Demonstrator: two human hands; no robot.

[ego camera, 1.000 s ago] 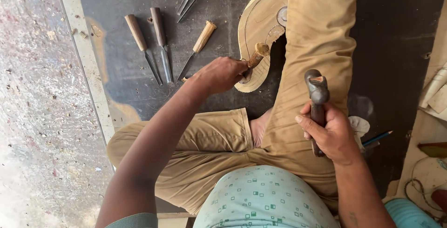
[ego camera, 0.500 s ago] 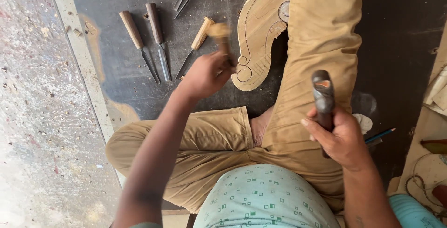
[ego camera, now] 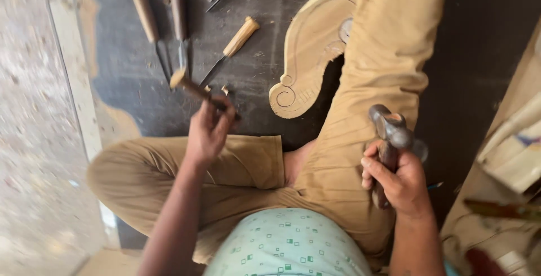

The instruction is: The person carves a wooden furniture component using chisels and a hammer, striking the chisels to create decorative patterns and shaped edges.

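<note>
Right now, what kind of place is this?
Likely a woodcarving workshop, worked on the floor. A carved scroll-shaped wooden piece lies by wood-handled chisels; the left hand holds a chisel, the right hand a hammer.

No packages, labels, signs or screens in view.

Khaki-tan trousers (ego camera: 372,84); pale mint shirt (ego camera: 287,242) — small green square pattern; light tan carved wood panel (ego camera: 313,45); dark grey hammer (ego camera: 394,132); black-grey floor (ego camera: 270,79) — brown chisel handles (ego camera: 143,12).
</note>
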